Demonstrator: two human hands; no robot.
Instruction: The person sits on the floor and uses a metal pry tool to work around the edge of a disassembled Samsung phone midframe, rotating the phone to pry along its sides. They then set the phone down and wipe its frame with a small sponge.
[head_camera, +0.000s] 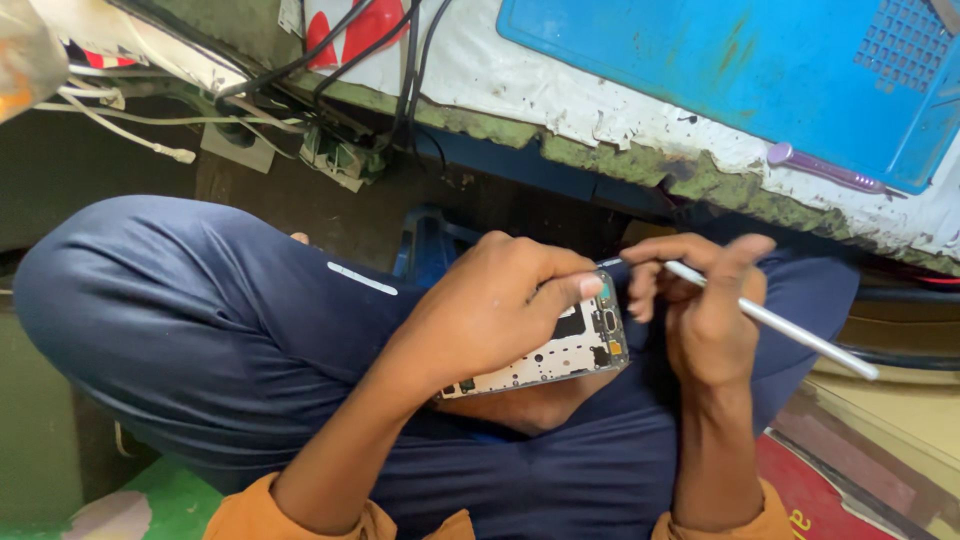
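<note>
My left hand grips an opened phone over my lap, thumb pressed near its top edge. The phone's back is off, showing a pale inner frame and small parts around the camera end. My right hand holds a thin silver-white tool like a pen. Its tip meets the phone's upper corner, close to my left thumb. The tool's far end points down to the right.
My legs in dark blue trousers fill the lower view. A worn workbench edge runs above, carrying a blue mat and a purple-handled tool. Black and white cables hang at upper left.
</note>
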